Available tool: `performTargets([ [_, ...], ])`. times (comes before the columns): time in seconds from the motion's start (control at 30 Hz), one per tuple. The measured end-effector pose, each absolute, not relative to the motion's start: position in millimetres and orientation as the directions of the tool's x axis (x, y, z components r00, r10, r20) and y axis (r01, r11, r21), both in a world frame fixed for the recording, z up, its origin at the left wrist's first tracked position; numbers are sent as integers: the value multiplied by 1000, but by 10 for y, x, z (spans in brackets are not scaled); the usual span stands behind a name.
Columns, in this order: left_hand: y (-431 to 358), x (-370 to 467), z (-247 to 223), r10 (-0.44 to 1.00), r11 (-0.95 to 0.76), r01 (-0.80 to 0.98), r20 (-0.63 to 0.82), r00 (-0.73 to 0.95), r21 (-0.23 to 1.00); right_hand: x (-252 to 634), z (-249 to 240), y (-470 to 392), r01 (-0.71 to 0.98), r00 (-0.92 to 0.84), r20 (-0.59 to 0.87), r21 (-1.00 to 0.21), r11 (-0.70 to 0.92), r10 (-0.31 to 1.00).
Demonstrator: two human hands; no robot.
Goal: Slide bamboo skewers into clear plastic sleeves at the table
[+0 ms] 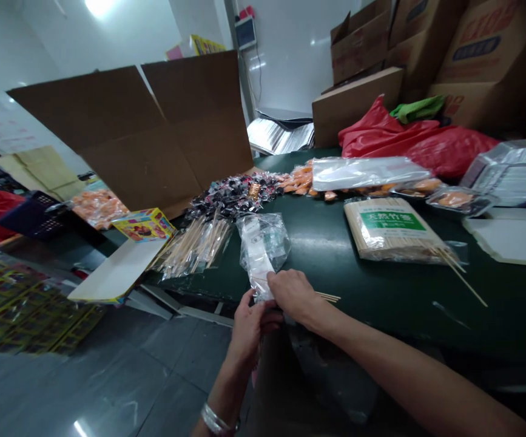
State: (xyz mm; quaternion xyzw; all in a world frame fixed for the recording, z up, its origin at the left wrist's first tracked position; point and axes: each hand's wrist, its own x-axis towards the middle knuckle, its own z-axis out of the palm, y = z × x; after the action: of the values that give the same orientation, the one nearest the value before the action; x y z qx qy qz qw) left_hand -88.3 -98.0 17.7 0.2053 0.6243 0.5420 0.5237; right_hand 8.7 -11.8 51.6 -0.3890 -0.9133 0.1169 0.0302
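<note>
A narrow clear plastic bag lies over the front edge of the green table, on top of a crumpled clear wrapper. My left hand pinches the near end of this bag. Right beside it, my right hand is closed around a few thin bamboo skewers, whose ends stick out to the right. The skewers' other ends are at the bag's opening, partly hidden by my fingers. Bagged bundles of skewers lie to the left. A large pack of bamboo skewers with a green label is to the right.
Small dark packets and orange packets are heaped behind. A cardboard panel stands at back left, near a yellow printed box. Red bags and stacked cartons fill the back right. Yellow boxes stand on the floor.
</note>
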Motion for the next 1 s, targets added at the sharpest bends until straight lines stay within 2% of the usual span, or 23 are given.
performTargets([
  [0.1, -1048, -947, 248, 842, 436, -164, -465, -272, 885, 81, 527, -99, 749, -646, -36, -223, 624, 763],
  [0.17, -1084, -1073, 333, 868, 412, 29, -382, -317, 911, 131, 526, -86, 773, -618, -39, -213, 598, 785],
  [0.23, -1045, -1217, 420, 881, 316, 129, -241, -406, 940, 191, 520, -86, 787, -601, -40, -202, 583, 798],
  [0.3, -906, -1322, 482, 885, 292, 53, -248, -394, 955, 233, 513, -100, 794, -594, -37, -191, 578, 804],
  [0.43, -489, -1360, 503, 843, 479, -224, -516, -149, 848, 255, 517, -130, 795, -591, -23, -183, 578, 806],
  [0.5, -338, -1329, 492, 824, 523, -296, -563, -62, 799, 272, 534, -126, 795, -590, -18, -185, 578, 807],
  [0.8, -261, -1095, 452, 821, 527, -435, -570, 36, 731, 373, 679, -118, 784, -605, -47, -208, 585, 795],
  [1.0, -207, -1049, 309, 846, 469, -498, -533, 17, 730, 487, 809, -160, 725, -671, -45, -248, 642, 740],
])
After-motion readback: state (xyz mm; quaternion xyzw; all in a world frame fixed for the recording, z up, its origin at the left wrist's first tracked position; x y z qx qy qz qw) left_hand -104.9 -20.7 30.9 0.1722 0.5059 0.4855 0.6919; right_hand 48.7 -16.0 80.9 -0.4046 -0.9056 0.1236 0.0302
